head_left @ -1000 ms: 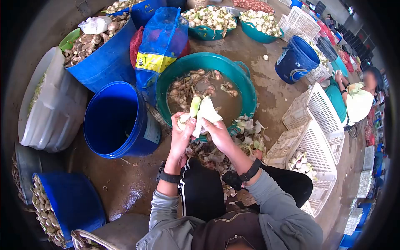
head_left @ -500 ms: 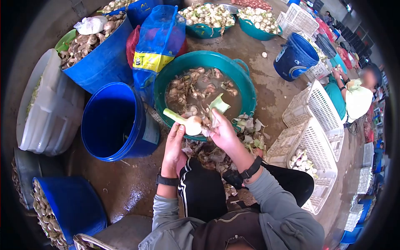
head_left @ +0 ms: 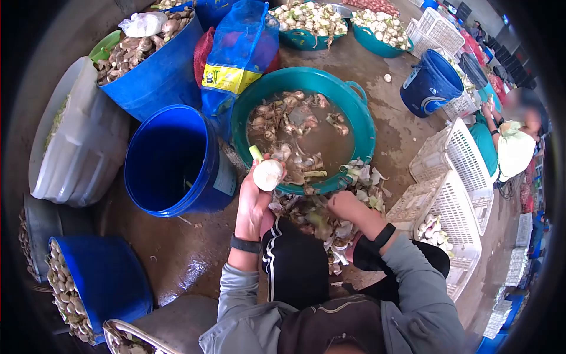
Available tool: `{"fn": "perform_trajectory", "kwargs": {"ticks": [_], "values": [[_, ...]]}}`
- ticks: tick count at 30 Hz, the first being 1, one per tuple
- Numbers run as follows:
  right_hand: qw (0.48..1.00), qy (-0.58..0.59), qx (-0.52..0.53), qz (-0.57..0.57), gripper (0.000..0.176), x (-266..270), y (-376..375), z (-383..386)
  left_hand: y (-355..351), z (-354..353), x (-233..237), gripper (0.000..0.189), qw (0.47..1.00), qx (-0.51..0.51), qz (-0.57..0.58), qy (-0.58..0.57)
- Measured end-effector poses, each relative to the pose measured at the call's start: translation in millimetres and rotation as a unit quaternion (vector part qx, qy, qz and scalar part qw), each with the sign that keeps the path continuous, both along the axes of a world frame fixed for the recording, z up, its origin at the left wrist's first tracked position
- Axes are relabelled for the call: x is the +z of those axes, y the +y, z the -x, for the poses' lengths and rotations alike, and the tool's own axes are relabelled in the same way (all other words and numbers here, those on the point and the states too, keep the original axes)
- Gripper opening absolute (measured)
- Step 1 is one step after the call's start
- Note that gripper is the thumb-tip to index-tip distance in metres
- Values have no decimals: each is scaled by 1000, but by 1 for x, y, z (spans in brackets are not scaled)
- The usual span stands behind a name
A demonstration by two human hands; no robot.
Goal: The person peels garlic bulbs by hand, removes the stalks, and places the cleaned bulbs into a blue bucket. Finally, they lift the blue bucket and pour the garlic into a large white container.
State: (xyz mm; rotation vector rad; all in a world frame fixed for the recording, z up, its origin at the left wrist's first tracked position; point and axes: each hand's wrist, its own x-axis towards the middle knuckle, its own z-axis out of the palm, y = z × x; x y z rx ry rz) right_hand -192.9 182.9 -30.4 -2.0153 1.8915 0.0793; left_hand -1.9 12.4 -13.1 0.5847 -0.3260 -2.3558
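Note:
A peeled white bulb [head_left: 268,174] with a short green stem rests in my left hand [head_left: 253,197], its fingers curled around it, at the near left rim of a green tub [head_left: 367,127]. Murky water and unpeeled bulbs [head_left: 268,118] fill that tub. Over a heap of peelings [head_left: 321,215] on the floor, just below the tub, is my right hand [head_left: 348,206]. Its fingers point down and are partly hidden, so what it holds, if anything, cannot be made out.
A blue bucket [head_left: 209,177] stands left of the tub. White crates [head_left: 466,227], one holding peeled bulbs [head_left: 435,233], and a dark blue bucket [head_left: 433,85] are at right. Behind are tubs of white bulbs [head_left: 309,23]. A co-worker [head_left: 513,147] sits at far right.
My right hand has moved down from the bulb to the peelings. The outer skin and large leaf are off the bulb, which my left hand still holds. The view has shifted slightly.

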Motion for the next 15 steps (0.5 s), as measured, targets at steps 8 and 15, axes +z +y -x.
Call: {"fn": "perform_trajectory", "kwargs": {"ticks": [8,15], "values": [[899,-363,-92,228,10,64,-71,-41,-27,-18,91,36,922,165,297,-186],[947,-203,-205,140,18,-74,-100,99,-129,-93,130,43,495,220,610,-578]]}}
